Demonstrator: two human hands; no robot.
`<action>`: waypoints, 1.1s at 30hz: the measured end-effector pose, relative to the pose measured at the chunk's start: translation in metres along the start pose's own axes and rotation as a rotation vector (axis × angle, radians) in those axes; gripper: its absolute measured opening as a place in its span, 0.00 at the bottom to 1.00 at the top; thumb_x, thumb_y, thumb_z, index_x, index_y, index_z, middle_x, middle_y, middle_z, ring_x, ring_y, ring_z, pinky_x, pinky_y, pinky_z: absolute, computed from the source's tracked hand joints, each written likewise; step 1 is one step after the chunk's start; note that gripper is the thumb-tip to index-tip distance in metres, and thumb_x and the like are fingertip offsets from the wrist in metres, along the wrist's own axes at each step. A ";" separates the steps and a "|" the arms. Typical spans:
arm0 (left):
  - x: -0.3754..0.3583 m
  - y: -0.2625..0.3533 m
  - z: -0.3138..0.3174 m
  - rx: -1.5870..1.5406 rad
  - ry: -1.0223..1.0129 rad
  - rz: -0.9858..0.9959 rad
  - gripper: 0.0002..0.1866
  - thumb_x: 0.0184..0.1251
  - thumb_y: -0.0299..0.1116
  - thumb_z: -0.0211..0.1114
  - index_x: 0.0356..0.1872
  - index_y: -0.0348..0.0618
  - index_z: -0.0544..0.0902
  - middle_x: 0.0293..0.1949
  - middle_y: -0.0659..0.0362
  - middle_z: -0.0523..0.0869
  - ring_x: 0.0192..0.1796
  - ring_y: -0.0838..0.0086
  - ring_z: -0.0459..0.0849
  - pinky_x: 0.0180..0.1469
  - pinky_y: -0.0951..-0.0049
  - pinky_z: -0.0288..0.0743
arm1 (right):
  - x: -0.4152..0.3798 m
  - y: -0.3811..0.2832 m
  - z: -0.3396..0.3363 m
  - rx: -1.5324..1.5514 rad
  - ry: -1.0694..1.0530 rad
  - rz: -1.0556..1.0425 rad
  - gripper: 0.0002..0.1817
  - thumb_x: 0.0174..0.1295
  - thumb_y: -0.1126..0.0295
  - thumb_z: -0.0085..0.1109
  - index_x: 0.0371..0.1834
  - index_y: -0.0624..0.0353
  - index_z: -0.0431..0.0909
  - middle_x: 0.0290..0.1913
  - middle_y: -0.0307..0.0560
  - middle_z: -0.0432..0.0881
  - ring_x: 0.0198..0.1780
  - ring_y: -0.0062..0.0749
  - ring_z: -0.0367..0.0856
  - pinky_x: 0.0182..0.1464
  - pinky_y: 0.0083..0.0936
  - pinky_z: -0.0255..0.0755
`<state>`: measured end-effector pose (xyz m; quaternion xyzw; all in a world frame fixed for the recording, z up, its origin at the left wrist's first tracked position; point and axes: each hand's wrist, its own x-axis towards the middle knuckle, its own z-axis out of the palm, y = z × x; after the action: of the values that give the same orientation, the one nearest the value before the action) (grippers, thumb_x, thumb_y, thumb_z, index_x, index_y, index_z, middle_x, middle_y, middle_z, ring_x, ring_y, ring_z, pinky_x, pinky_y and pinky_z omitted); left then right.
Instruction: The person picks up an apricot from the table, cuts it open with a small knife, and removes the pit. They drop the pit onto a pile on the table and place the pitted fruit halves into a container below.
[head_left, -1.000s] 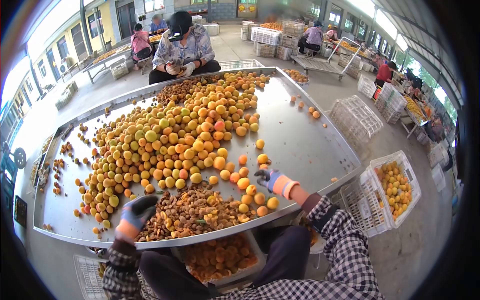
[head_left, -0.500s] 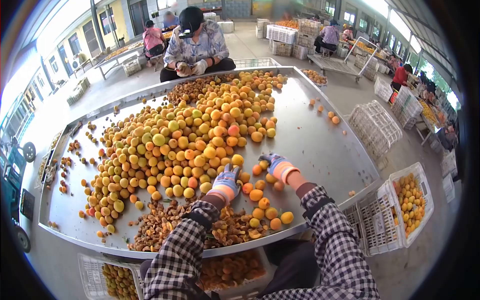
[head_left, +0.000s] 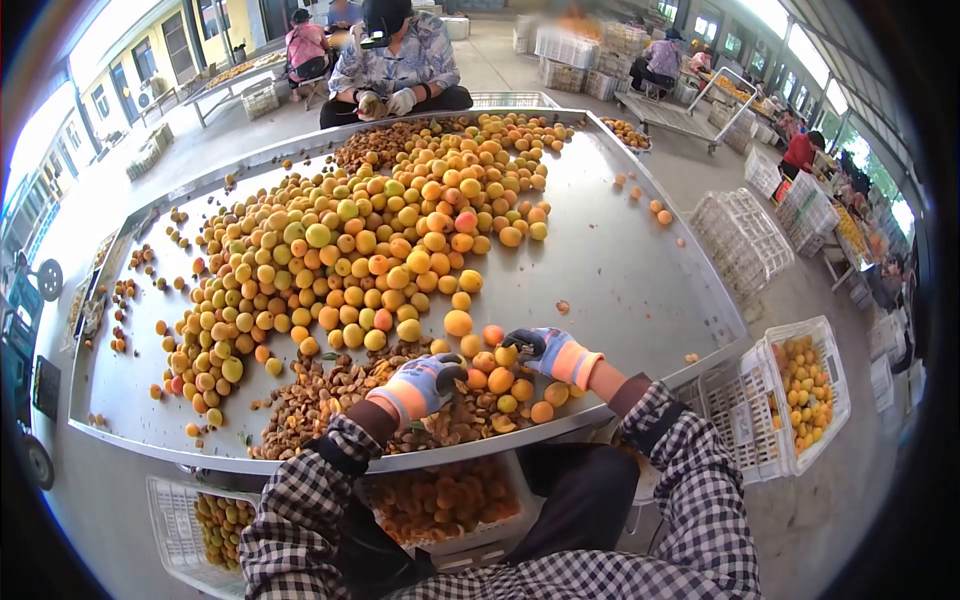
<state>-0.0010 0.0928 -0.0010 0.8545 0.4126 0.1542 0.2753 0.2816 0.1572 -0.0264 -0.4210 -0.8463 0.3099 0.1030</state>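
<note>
Both my hands wear blue-and-orange gloves with dark fingertips. My left hand (head_left: 425,385) is closed, its fingers curled above a heap of brown apricot pits and scraps (head_left: 335,395); whatever it may hold is hidden. Just right of it lies a small group of loose apricots (head_left: 500,380) near the table's front edge. My right hand (head_left: 550,355) is at the far right side of this group, fingers apart and bent, fingertips against an apricot. Beyond both hands spreads a large pile of yellow-orange apricots (head_left: 340,250) on the metal table (head_left: 620,270).
Across the table a person in gloves (head_left: 395,75) handles something small. A crate of apricots (head_left: 805,400) stands at the right. Below the front edge are a crate of orange fruit pieces (head_left: 450,505) and a crate of greenish fruit (head_left: 215,530). A raised rim borders the table.
Both hands have moved nearer to me, and the left also leftward. The left fingers, stretched before, are now curled. Loose apricots between the hands have bunched closer to the front scraps.
</note>
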 end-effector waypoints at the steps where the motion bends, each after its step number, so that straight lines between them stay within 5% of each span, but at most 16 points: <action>1: -0.003 0.006 -0.001 0.000 0.006 0.000 0.13 0.55 0.28 0.65 0.43 0.51 0.81 0.50 0.53 0.79 0.51 0.54 0.78 0.51 0.60 0.74 | -0.002 0.002 0.003 0.115 0.042 -0.030 0.19 0.58 0.59 0.58 0.53 0.47 0.73 0.48 0.50 0.80 0.50 0.48 0.78 0.50 0.38 0.72; 5: -0.017 0.020 0.000 -0.075 0.145 -0.042 0.13 0.56 0.28 0.65 0.44 0.50 0.81 0.46 0.52 0.82 0.49 0.55 0.80 0.51 0.61 0.74 | -0.001 -0.021 0.012 -0.025 0.173 0.011 0.23 0.54 0.55 0.62 0.53 0.48 0.73 0.47 0.49 0.80 0.49 0.48 0.78 0.50 0.37 0.72; 7: -0.023 0.027 0.001 -0.105 0.227 0.008 0.13 0.57 0.27 0.65 0.44 0.49 0.82 0.44 0.52 0.83 0.48 0.55 0.80 0.50 0.62 0.74 | 0.005 -0.028 0.018 0.009 0.260 0.089 0.22 0.49 0.63 0.69 0.48 0.50 0.75 0.42 0.47 0.81 0.44 0.42 0.80 0.49 0.32 0.74; 8: -0.027 0.033 -0.001 -0.144 0.270 -0.002 0.14 0.56 0.26 0.66 0.45 0.48 0.82 0.43 0.53 0.83 0.47 0.55 0.81 0.49 0.63 0.75 | 0.008 -0.029 0.017 -0.077 0.186 0.099 0.24 0.54 0.52 0.62 0.51 0.49 0.73 0.49 0.49 0.79 0.53 0.47 0.76 0.53 0.37 0.71; 13: -0.040 0.030 0.014 -0.287 0.425 -0.004 0.15 0.56 0.25 0.65 0.47 0.44 0.81 0.41 0.53 0.84 0.44 0.59 0.83 0.47 0.68 0.76 | 0.002 -0.045 0.014 -0.213 0.152 0.137 0.24 0.54 0.51 0.62 0.52 0.49 0.73 0.50 0.48 0.78 0.53 0.46 0.76 0.54 0.37 0.71; 15: -0.044 0.025 0.022 -0.362 0.564 -0.083 0.15 0.58 0.25 0.66 0.47 0.42 0.81 0.43 0.53 0.85 0.44 0.63 0.84 0.49 0.71 0.76 | -0.003 -0.057 0.013 -0.111 0.236 -0.014 0.23 0.54 0.50 0.62 0.50 0.48 0.74 0.49 0.47 0.79 0.53 0.45 0.76 0.53 0.37 0.71; 20: -0.037 0.022 0.033 -1.093 0.523 -0.156 0.28 0.58 0.29 0.71 0.59 0.36 0.73 0.46 0.58 0.84 0.47 0.75 0.82 0.49 0.77 0.77 | -0.022 -0.114 0.012 0.166 0.330 -0.256 0.22 0.52 0.68 0.69 0.52 0.54 0.75 0.46 0.46 0.79 0.48 0.39 0.78 0.51 0.31 0.73; 24: -0.046 0.033 0.020 -1.515 0.423 -0.302 0.28 0.53 0.24 0.73 0.57 0.37 0.75 0.46 0.58 0.84 0.47 0.76 0.82 0.50 0.76 0.77 | -0.015 -0.134 0.032 0.443 0.336 -0.229 0.19 0.54 0.72 0.66 0.49 0.54 0.75 0.45 0.46 0.81 0.44 0.41 0.81 0.46 0.28 0.75; 29: -0.053 -0.002 0.032 -1.180 0.702 -0.090 0.25 0.48 0.25 0.76 0.50 0.37 0.78 0.45 0.58 0.85 0.46 0.76 0.83 0.50 0.75 0.77 | -0.016 -0.159 0.037 0.181 0.458 -0.118 0.18 0.53 0.68 0.67 0.46 0.56 0.73 0.38 0.48 0.82 0.40 0.47 0.81 0.42 0.32 0.75; 31: -0.060 -0.004 0.026 -1.045 0.767 -0.163 0.24 0.47 0.26 0.77 0.48 0.37 0.78 0.44 0.58 0.85 0.45 0.76 0.83 0.51 0.76 0.77 | -0.016 -0.155 0.044 0.158 0.225 -0.154 0.19 0.54 0.65 0.67 0.46 0.56 0.73 0.37 0.49 0.82 0.40 0.48 0.80 0.41 0.35 0.74; 33: -0.064 -0.002 0.025 -1.007 0.750 -0.142 0.24 0.47 0.23 0.76 0.47 0.38 0.77 0.44 0.58 0.84 0.45 0.76 0.83 0.52 0.75 0.77 | -0.015 -0.153 0.059 0.047 0.233 -0.210 0.18 0.55 0.63 0.65 0.46 0.56 0.73 0.36 0.50 0.81 0.39 0.50 0.80 0.41 0.38 0.73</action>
<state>-0.0291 0.0347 -0.0247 0.4788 0.4134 0.5999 0.4899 0.1659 0.0496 0.0220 -0.3606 -0.8605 0.2661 0.2421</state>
